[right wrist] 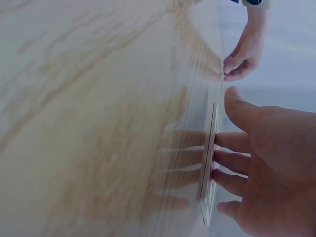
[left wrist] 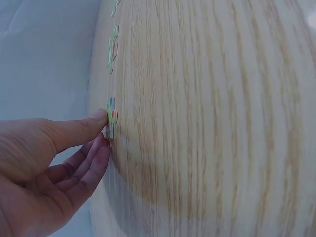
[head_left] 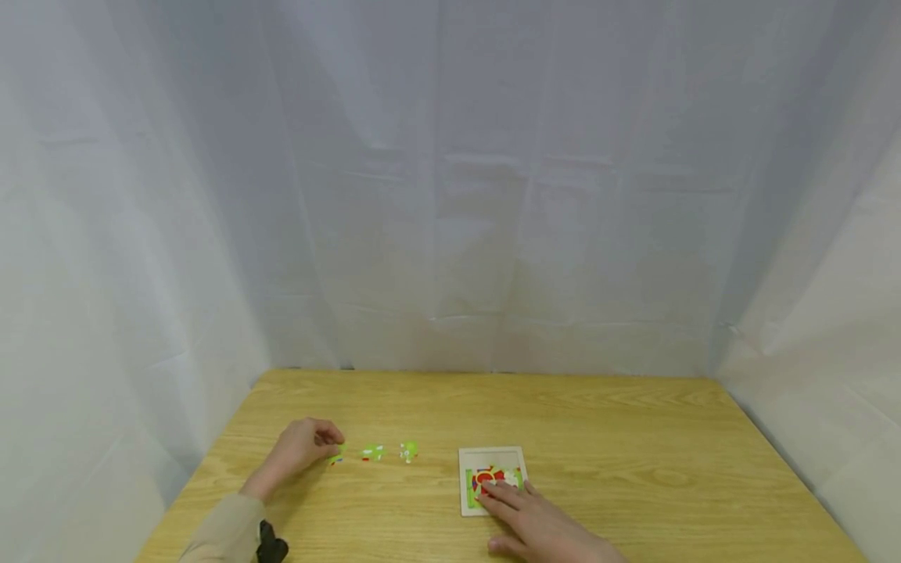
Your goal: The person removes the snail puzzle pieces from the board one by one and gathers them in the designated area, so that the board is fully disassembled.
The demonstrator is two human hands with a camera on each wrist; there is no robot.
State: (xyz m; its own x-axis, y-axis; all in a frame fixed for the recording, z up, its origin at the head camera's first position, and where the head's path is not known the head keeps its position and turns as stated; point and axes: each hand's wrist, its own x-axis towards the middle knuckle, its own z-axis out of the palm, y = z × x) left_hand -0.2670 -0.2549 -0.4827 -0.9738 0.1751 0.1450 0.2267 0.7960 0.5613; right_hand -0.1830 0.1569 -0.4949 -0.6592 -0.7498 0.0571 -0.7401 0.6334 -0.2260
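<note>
Two hands work: left hand point(head_left: 299, 450) pinches a flat green piece point(head_left: 336, 456), right hand point(head_left: 538, 525) lies flat-fingered on the square wooden puzzle board point(head_left: 470, 457).

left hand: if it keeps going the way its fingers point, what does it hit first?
Likely the middle green puzzle piece, next in the row past the piece the left hand already pinches. Depth is unclear.

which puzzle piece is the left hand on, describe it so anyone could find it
On the wooden table, left of the puzzle board, three green pieces lie in a row. It is the leftmost piece, pinched by the left hand; the other two lie untouched.
</note>
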